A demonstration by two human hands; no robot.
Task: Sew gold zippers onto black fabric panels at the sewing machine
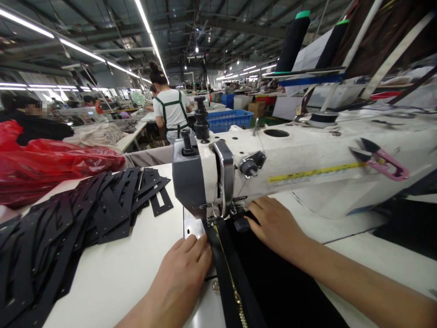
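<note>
A black zipper strip (223, 269) with gold teeth runs from the bottom of the view up to the needle area of a white sewing machine (290, 152). My left hand (182, 273) rests on the machine bed with curled fingers, its thumb side closed on the zipper strip's left edge. Black fabric (283, 287) spreads to the right of the zipper. On that fabric, just right of the presser foot, my right hand (278, 223) lies with its fingers stretched forward and the thumb apart. Its fingertips are partly hidden by the machine.
Black cut pieces (112, 205) with slots are heaped on the left of the white table (126, 269). A red plastic bag (64, 157) lies behind them. Pink-handled thread snips (387, 164) sit against the machine arm. Beyond are a blue crate (228, 119) and a person (170, 107) facing away.
</note>
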